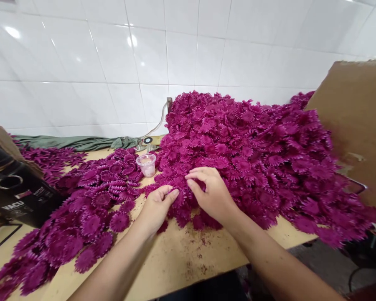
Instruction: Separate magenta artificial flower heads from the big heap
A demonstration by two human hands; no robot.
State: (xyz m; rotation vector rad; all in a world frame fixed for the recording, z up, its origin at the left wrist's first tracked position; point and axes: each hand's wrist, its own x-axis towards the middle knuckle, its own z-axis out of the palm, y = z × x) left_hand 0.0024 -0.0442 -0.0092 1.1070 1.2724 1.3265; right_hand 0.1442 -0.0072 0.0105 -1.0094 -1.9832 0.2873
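My left hand (158, 205) is closed in a pinch, thumb against forefinger, on a purple artificial flower (182, 196) whose toothed petals show beside the fingertips. Close to its right, my right hand (211, 193) has its fingers curved and the thumb drawn toward them. Whatever lies between those fingertips is too small to make out. Both hands hover at the front of a tall heap of purple flower pieces (244, 142). Behind the left hand stands a small clear plastic cup (146, 165) with whitish contents.
A lower pile of purple flowers (90, 209) spreads across the left of the table (172, 259). A black box (19, 192) stands at far left and a cardboard sheet (354, 129) at right. Green cloth (81, 143) lies along the tiled wall (109, 58).
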